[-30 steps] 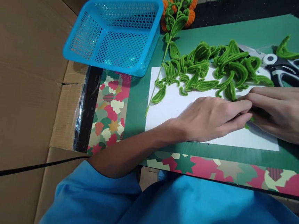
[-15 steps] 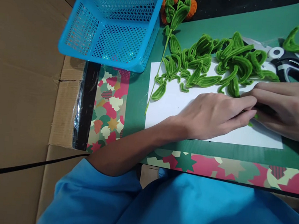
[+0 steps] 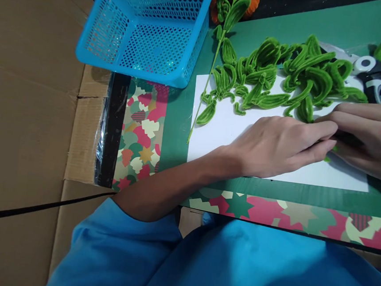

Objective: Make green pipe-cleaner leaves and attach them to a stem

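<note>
Cardboard (image 3: 23,101), brown, flat and faintly creased, fills the left side. Beside it spreads a smooth green tabletop (image 3: 176,128), bordered by a flat patterned strip (image 3: 146,154) of pink, cream and green cut-out shapes. Soft blue cloth of the wearer's shirt (image 3: 249,264) spans the near edge. On the tabletop lies a rectangular sheet of plain white paper (image 3: 225,128), and along its far side runs a heap of fuzzy, curled green leaves (image 3: 316,80), ribbed like bent pipe cleaner. Far left stands an oblong blue basket (image 3: 133,69) of perforated plastic with a rounded rim.

Over the paper the bare hands meet. The left hand (image 3: 283,146) has thumb and forefinger pinched together; the right hand (image 3: 374,137) curls its fingers against those tips, its grip hidden, so I cannot tell what it holds. A thin, straight green stem (image 3: 213,65) slants across the paper's left edge. Scissors (image 3: 365,65) with metal blades and black, pale-edged handles lie beside the heap. Behind the stem sits a ridged orange flower (image 3: 252,5). Between the hands, a small fuzzy green piece (image 3: 328,159), mostly covered, shows at the left fingertips.
</note>
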Tool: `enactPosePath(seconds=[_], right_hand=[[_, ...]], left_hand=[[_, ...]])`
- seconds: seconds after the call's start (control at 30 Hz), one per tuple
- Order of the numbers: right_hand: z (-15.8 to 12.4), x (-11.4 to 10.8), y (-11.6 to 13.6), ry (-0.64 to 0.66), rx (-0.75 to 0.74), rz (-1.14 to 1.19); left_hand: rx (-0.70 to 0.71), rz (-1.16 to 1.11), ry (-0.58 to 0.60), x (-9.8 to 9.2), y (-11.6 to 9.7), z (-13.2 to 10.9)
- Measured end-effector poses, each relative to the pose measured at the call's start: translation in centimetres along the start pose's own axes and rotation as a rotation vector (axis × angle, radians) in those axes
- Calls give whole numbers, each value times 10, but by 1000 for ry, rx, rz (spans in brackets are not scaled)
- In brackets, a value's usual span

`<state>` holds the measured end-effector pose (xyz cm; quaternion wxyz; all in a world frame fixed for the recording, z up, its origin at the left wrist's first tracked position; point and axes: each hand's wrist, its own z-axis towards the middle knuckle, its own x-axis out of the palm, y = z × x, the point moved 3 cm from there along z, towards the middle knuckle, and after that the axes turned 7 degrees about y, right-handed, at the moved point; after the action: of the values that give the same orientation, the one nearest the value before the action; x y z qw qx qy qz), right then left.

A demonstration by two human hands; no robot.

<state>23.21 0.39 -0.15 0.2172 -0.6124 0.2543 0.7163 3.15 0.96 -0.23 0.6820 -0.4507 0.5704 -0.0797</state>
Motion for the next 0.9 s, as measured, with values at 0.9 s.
enactPosePath(seconds=[0.9], right_hand=[[-2, 9, -7, 24, 53, 97]], left_hand=[[52, 21, -53, 1, -2, -1]])
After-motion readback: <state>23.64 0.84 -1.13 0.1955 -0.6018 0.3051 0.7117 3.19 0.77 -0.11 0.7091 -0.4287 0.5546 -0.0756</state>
